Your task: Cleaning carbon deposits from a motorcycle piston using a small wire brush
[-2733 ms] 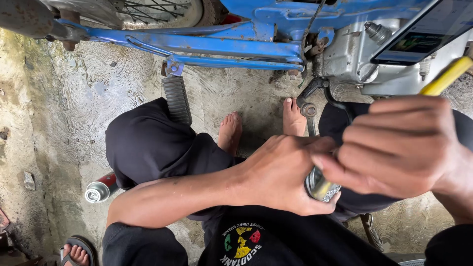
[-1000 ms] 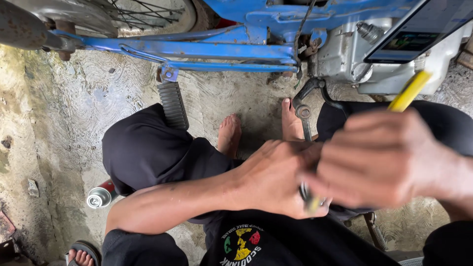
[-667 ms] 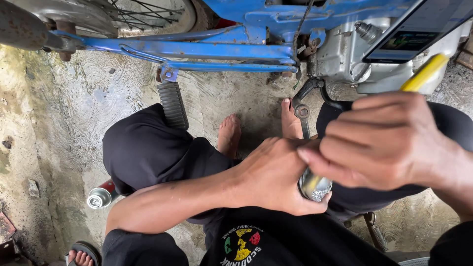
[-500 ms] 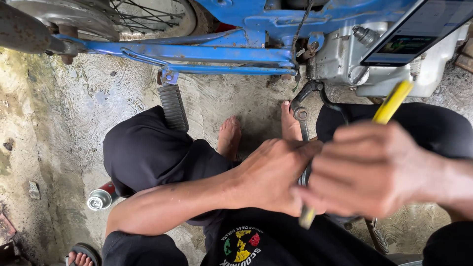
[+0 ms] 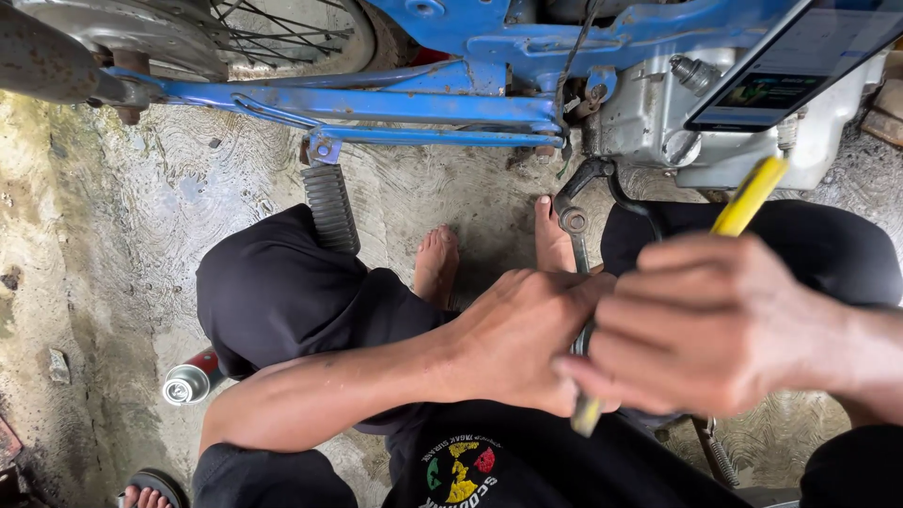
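Observation:
I squat on a concrete floor beside a blue motorcycle (image 5: 423,103), looking down at both hands in front of my lap. My left hand (image 5: 522,339) is closed around a small round metal part, which the fingers almost wholly hide. My right hand (image 5: 715,325) grips a yellow-handled tool (image 5: 748,198); its handle sticks up to the upper right and its lower end shows below my fingers, close to the left hand. The two hands touch over the hidden part. My bare feet (image 5: 437,263) rest on the floor just beyond.
The motorcycle's spoked rear wheel (image 5: 273,33), blue swingarm, ribbed footpeg (image 5: 329,207) and silver engine case (image 5: 658,103) cross the top. A dark lever (image 5: 574,216) hangs near my right foot. A spray can (image 5: 188,381) lies at left. A sandalled foot (image 5: 150,489) shows bottom left.
My right hand has kept shifting over the left, and the yellow handle swings between steeper and flatter angles. The metal part, visible 0.7 s ago, is now covered by my fingers.

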